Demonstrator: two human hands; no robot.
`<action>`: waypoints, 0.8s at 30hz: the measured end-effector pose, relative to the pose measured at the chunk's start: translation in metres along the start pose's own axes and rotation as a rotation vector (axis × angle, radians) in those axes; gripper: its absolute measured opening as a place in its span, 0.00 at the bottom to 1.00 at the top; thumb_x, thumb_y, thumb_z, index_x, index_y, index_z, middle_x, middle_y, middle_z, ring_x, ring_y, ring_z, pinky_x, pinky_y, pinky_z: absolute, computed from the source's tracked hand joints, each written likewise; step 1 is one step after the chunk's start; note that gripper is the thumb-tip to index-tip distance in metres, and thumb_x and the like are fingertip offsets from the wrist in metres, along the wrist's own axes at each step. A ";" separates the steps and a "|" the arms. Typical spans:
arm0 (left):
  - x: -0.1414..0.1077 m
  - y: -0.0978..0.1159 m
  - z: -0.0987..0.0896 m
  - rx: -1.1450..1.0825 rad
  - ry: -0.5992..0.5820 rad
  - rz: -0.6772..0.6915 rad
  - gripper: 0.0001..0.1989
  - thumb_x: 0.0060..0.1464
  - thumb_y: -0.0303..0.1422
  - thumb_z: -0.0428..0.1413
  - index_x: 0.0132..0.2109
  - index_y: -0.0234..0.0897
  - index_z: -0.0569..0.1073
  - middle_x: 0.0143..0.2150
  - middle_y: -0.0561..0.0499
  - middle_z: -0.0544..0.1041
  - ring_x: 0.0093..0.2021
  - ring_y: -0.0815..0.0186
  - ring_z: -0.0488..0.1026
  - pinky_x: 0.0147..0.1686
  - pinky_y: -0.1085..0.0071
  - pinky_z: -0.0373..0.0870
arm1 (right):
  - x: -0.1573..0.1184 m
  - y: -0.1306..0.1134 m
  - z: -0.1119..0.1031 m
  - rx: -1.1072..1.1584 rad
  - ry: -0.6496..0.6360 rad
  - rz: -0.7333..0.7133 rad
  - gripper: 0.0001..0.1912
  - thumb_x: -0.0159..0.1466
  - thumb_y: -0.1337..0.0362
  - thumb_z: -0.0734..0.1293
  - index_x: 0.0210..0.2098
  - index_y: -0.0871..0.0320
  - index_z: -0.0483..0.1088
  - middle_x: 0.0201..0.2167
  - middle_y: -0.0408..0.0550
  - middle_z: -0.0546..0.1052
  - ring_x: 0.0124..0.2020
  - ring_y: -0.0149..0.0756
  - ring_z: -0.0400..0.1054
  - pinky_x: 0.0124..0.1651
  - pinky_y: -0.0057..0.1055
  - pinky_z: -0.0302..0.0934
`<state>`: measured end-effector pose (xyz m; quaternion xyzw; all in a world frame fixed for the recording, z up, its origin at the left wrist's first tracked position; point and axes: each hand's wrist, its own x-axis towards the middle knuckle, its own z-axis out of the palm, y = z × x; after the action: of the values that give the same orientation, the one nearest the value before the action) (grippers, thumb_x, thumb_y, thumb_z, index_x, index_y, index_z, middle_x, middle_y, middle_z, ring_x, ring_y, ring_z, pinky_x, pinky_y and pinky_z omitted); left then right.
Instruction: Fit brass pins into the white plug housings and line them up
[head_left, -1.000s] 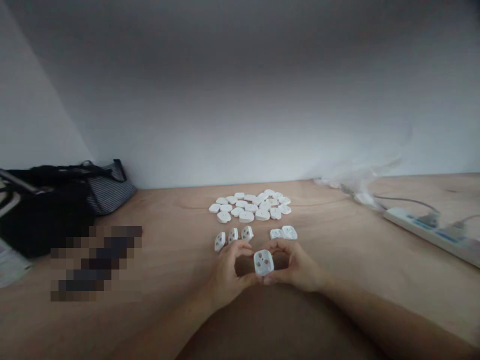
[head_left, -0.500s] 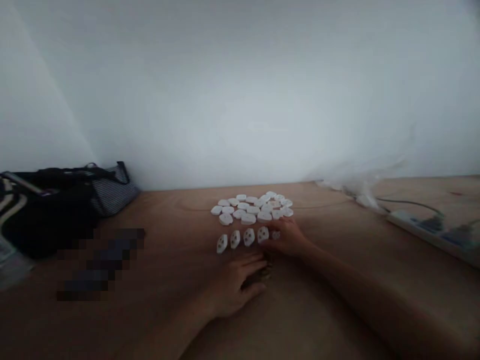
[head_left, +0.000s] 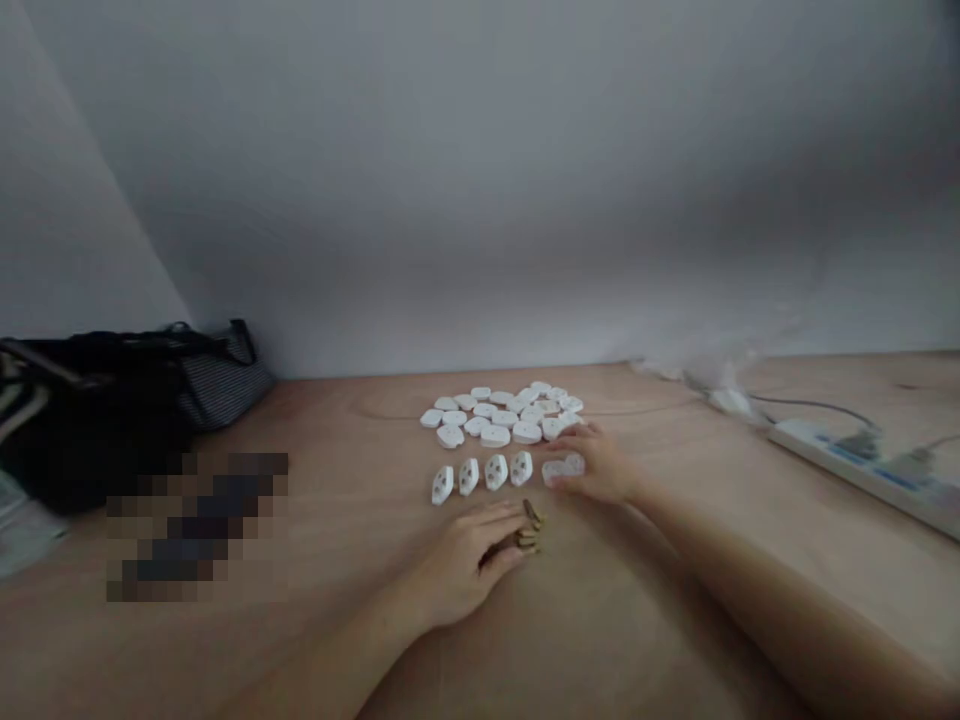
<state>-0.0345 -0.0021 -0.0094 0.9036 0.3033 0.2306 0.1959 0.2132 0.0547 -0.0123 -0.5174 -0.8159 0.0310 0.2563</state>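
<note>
Several small brass pieces (head_left: 529, 540) lie at the fingertips of my left hand (head_left: 469, 560), which curls around them low over the table, thumb and fingers on either side. My right hand (head_left: 604, 465) pinches a pale white plastic piece (head_left: 562, 470) at the right end of a short row. That row is made of white plug-shaped shells (head_left: 496, 472) with dark holes, set on edge side by side. Behind it spreads a cluster of white plastic shells (head_left: 495, 436) lying flat. My right fingertips partly cover the cluster's near right edge.
A black bag (head_left: 112, 410) stands at the left, with a pixelated dark object (head_left: 202, 525) nearer on the wooden table (head_left: 337, 580). At the right are a white power strip (head_left: 862, 470) with plugs and cords, and clear plastic wrap (head_left: 724, 385). A wall (head_left: 480, 200) rises behind.
My right hand has shifted right, away from the row's last shell, and the pale piece shows more clearly in it. My left hand stays nearly in place around the brass pieces.
</note>
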 end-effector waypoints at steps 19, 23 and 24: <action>0.005 -0.005 0.001 -0.050 0.081 0.090 0.08 0.54 0.27 0.55 0.39 0.40 0.78 0.41 0.49 0.79 0.43 0.64 0.75 0.44 0.68 0.71 | -0.042 -0.051 -0.010 0.127 -0.100 -0.143 0.23 0.49 0.47 0.71 0.42 0.49 0.73 0.44 0.47 0.72 0.43 0.44 0.63 0.48 0.41 0.54; 0.003 -0.008 0.000 -0.037 0.118 0.080 0.07 0.53 0.26 0.55 0.37 0.39 0.78 0.37 0.50 0.79 0.39 0.64 0.75 0.41 0.68 0.71 | -0.042 -0.049 -0.012 0.143 -0.132 -0.135 0.30 0.46 0.46 0.72 0.47 0.48 0.71 0.46 0.48 0.72 0.45 0.46 0.62 0.49 0.41 0.54; 0.003 -0.008 0.000 -0.026 0.125 0.068 0.07 0.53 0.26 0.56 0.37 0.39 0.78 0.37 0.50 0.79 0.39 0.64 0.75 0.40 0.68 0.71 | -0.042 -0.047 -0.012 0.143 -0.138 -0.129 0.31 0.46 0.46 0.72 0.47 0.48 0.70 0.46 0.48 0.72 0.45 0.46 0.62 0.49 0.41 0.54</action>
<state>-0.0357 0.0061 -0.0127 0.8946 0.2811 0.2969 0.1801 0.1936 -0.0059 -0.0035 -0.4407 -0.8590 0.1082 0.2371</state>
